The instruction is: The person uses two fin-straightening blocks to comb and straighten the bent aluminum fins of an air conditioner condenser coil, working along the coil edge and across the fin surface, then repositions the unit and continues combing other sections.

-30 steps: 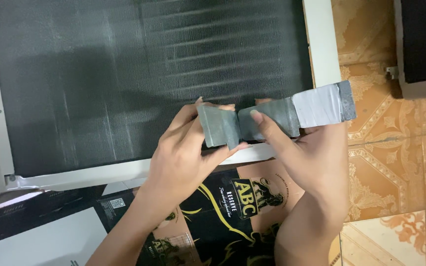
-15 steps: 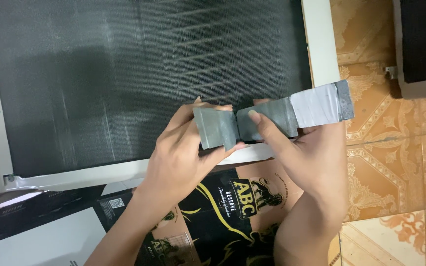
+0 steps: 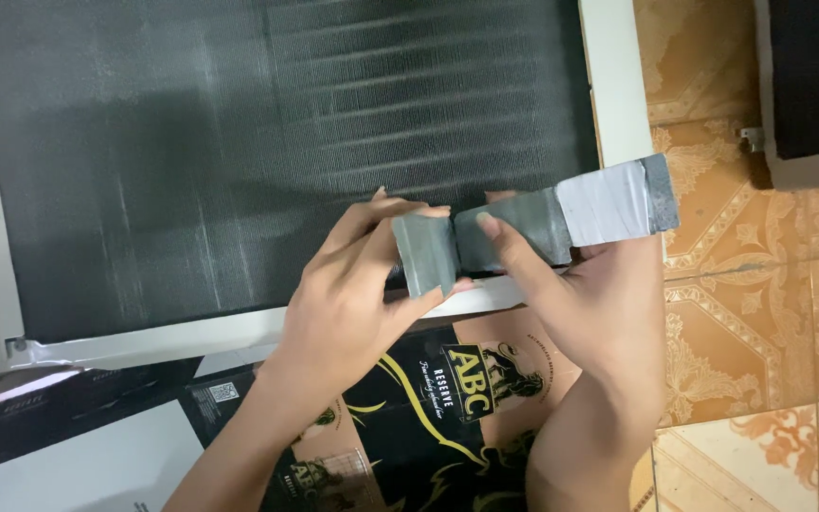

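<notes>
- Left hand [image 3: 353, 294] pinches the grey strip's [image 3: 533, 228] free end; right hand [image 3: 599, 303] grips its middle, over the coil panel [image 3: 239, 142].
- I'd keep both grips firm and the strip taut and level, flat cardboard [image 3: 428, 417] beneath.

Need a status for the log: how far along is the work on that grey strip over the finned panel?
Done: a length of the grey strip is already pulled out, its pale side showing at the right end. In hand: left hand pinches the folded left end, right hand grips the middle, above the white frame of the dark finned panel. Left: the strip touches neither panel nor frame yet.
</notes>
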